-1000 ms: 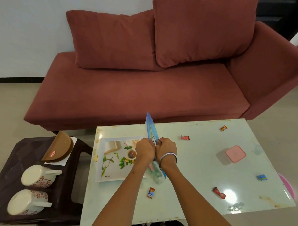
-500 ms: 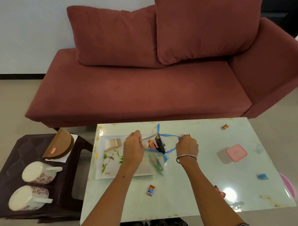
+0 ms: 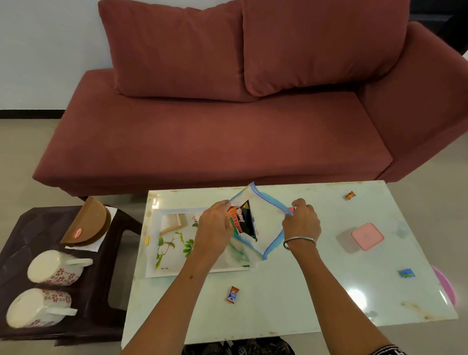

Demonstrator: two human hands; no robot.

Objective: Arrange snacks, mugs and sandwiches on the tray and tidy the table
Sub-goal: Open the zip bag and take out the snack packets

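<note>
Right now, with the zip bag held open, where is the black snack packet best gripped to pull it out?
By its top edge, from above through the bag's mouth. The black snack packet stands nearly upright with its top poking up between the left hand and right hand.

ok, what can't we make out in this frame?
Head view only:
- Packets in the zip bag: left hand covers part, count unclear.
- Tray: right end hidden under bag.
- Pink item at table's right edge: mostly cut off by table.
- Candy print: too small.
</note>
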